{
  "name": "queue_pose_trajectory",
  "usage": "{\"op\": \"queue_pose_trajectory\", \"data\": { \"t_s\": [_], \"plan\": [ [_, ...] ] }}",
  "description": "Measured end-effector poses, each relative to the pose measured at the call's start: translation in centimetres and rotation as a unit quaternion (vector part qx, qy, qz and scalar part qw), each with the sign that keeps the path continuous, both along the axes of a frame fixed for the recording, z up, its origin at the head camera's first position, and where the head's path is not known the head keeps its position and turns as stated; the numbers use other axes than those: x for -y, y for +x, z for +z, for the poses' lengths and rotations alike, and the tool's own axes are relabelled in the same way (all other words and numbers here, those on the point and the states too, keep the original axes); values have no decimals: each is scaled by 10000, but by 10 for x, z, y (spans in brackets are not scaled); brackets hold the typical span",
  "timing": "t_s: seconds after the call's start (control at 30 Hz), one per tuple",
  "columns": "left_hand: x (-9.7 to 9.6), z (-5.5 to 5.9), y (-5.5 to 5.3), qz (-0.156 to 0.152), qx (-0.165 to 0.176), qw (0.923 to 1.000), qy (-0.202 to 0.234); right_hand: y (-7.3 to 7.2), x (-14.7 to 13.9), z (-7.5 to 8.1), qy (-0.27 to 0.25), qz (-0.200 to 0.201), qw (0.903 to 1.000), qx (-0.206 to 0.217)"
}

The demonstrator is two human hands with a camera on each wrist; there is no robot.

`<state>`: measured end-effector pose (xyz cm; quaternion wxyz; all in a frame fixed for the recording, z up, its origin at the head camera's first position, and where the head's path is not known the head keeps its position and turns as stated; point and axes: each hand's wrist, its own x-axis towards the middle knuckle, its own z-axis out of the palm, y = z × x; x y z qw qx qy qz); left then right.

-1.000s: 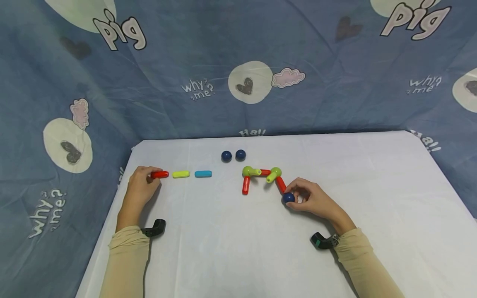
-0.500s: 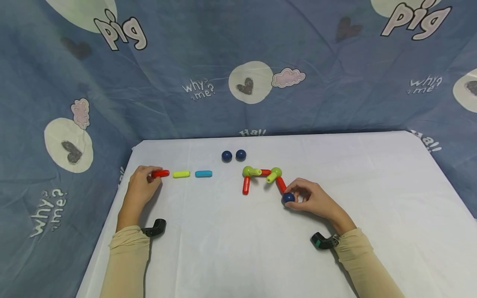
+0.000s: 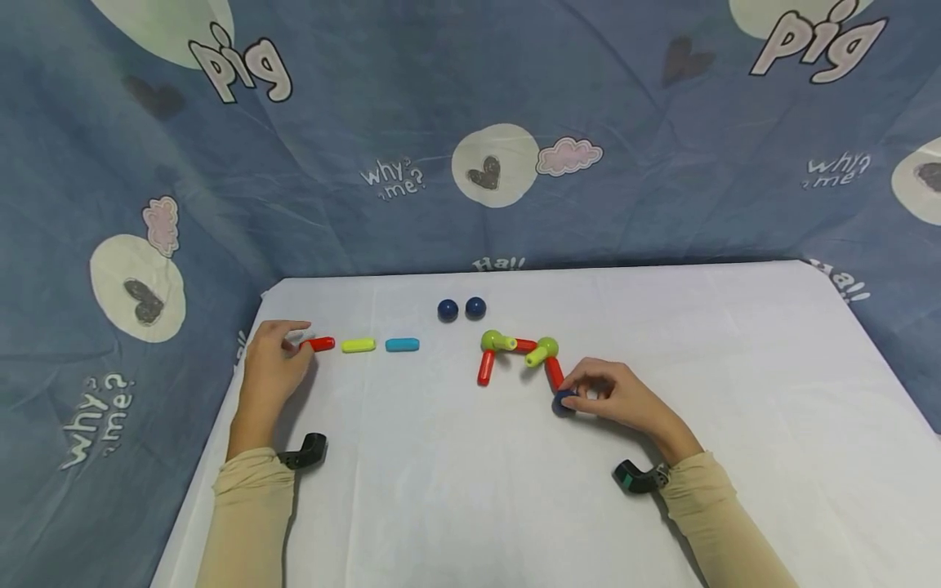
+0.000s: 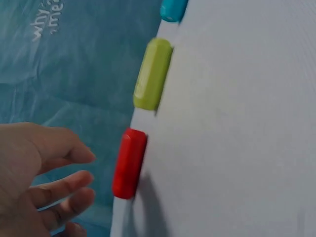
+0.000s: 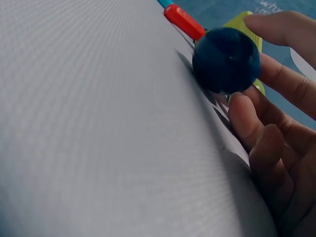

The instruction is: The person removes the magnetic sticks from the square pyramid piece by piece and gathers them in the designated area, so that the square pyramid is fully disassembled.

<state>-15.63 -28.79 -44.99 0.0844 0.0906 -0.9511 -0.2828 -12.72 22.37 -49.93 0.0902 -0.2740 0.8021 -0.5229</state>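
In the head view my left hand (image 3: 272, 367) is beside a red rod (image 3: 320, 344) at the table's left. The left wrist view shows its thumb and fingers spread, apart from the red rod (image 4: 130, 164). My right hand (image 3: 617, 396) holds a dark blue ball (image 3: 562, 405) between thumb and fingers, at the near end of a red rod (image 3: 555, 373). That rod belongs to a joined frame: two green balls (image 3: 491, 340), a red rod between them, another red rod (image 3: 485, 367) pointing nearer, and green rods rising from the balls. Whether the blue ball is joined is hidden.
Right of the loose red rod lie a yellow-green rod (image 3: 358, 345) and a blue rod (image 3: 402, 345), in a row. Two dark blue balls (image 3: 448, 310) sit behind on the white table (image 3: 441, 490). A printed blue cloth (image 3: 331, 212) hangs behind and at left.
My left hand has let go of the red rod, its fingers lifting off. My right hand has shifted the blue ball slightly nearer and left, with the frame tilting a little.
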Motion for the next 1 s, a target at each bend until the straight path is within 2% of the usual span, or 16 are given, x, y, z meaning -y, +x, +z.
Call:
{"op": "queue_pose_trajectory", "data": {
  "t_s": [0.17,0.3,0.4,0.47,0.6,0.7,0.77,0.83,0.9,1.0],
  "plan": [
    [-9,9,2,-18,-682,9976,146,2,1,3,148,71,9994,308],
    [-24,14,4,-262,-1298,9909,251,4,2,6,429,26,9973,590],
    [-40,18,5,-595,-1445,9870,364,5,4,9,587,118,9956,715],
    [-54,20,6,-900,-1412,9849,444,6,7,11,653,216,9948,754],
    [-89,20,13,-1672,-1077,9784,566,8,13,13,774,361,9935,748],
    [-120,18,22,-2227,-518,9716,618,10,19,13,811,398,9930,761],
    [-140,14,29,-2593,-111,9637,620,11,23,14,805,427,9928,774],
    [-159,8,36,-2990,257,9520,604,12,26,14,809,479,9927,759],
    [-174,2,44,-3412,589,9362,607,12,30,15,807,526,9928,718],
    [-191,-8,54,-3981,913,9106,639,13,35,16,811,547,9933,613]
  ]
}}
